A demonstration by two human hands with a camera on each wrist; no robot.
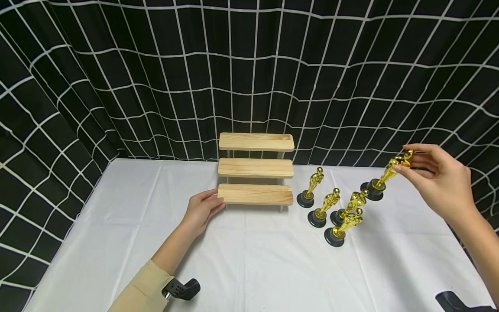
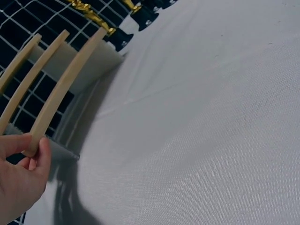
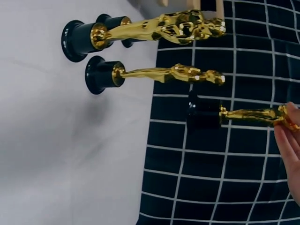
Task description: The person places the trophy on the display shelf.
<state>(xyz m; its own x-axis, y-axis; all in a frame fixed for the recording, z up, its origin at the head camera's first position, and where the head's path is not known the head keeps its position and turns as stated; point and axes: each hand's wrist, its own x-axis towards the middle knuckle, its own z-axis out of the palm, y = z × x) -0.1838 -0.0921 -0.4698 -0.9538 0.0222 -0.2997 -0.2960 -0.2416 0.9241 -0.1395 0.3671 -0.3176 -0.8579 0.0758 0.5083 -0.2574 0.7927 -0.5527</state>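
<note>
Between thumb and fingers, my right hand [image 1: 444, 177] pinches a gold statuette [image 1: 387, 174] by its upper body. Its black base [image 3: 205, 112] hangs against the dark cloth in the right wrist view, higher than the bases of the others. Several matching statuettes [image 1: 328, 203] with round black bases stand grouped on the white table, right of a three-tier wooden display stand [image 1: 255, 168]. My left hand [image 1: 202, 211] grips the left end of the lowest board [image 2: 63, 96], thumb and fingers on either side of its edge. The three boards carry nothing.
A white cloth covers the table [image 1: 269, 260]. Behind it and along the sides hangs a black curtain [image 1: 171, 78] with a white grid, close behind the stand. One statuette [image 1: 309, 188] stands close to the stand's right side.
</note>
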